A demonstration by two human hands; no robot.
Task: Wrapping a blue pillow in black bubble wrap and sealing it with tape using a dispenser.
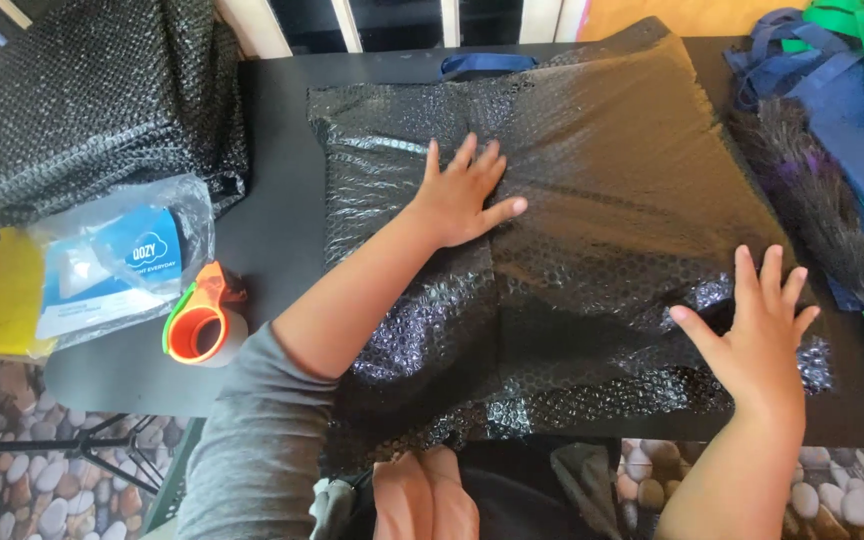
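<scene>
Both hands lie flat with no grip, fingers spread: the left hand (464, 195) at frame centre and the right hand (757, 335) at lower right press a black bubble-wrap sheet (592, 260) covering the dark desk (277, 220); an orange tape dispenser (202, 320) sits lower left

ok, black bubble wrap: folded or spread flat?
Folded: the black bubble wrap overlaps along a seam down the middle, left hand pressing it, right hand flat on it.

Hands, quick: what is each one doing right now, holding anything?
Left hand: open, fingers spread, pressed flat on the black bubble wrap, holding nothing.
Right hand: open, flat on the same wrap, holding nothing.
</scene>
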